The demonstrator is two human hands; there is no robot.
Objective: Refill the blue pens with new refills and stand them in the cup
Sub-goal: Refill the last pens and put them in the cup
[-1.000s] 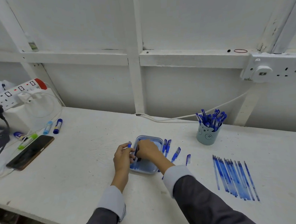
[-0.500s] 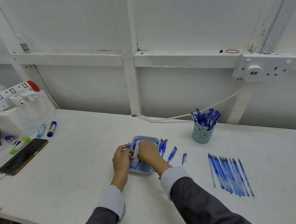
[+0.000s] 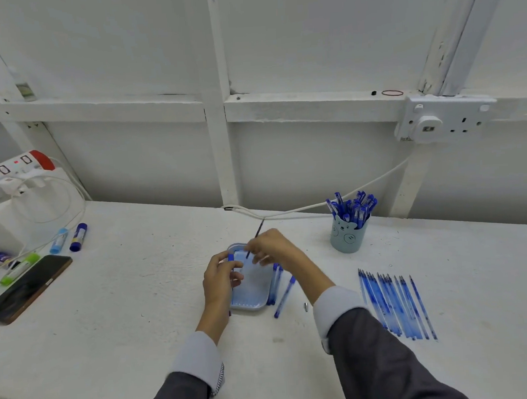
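Since the earlier frame the right hand (image 3: pixel 271 245) has risen off the pale blue tray (image 3: pixel 253 304) at frame centre, fingers pinching a thin dark refill (image 3: pixel 259 230). Left hand (image 3: pixel 220 276) grips a blue pen barrel (image 3: pixel 230 257) over the tray. Likely the old refill coming out; next calls for a new refill (image 3: pixel 395 305) from the row at lower right, then the cup (image 3: pixel 348 239).

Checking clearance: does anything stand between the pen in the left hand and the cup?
Only the right hand, holding a thin refill, lies between the pen and the cup; nothing else visible does.
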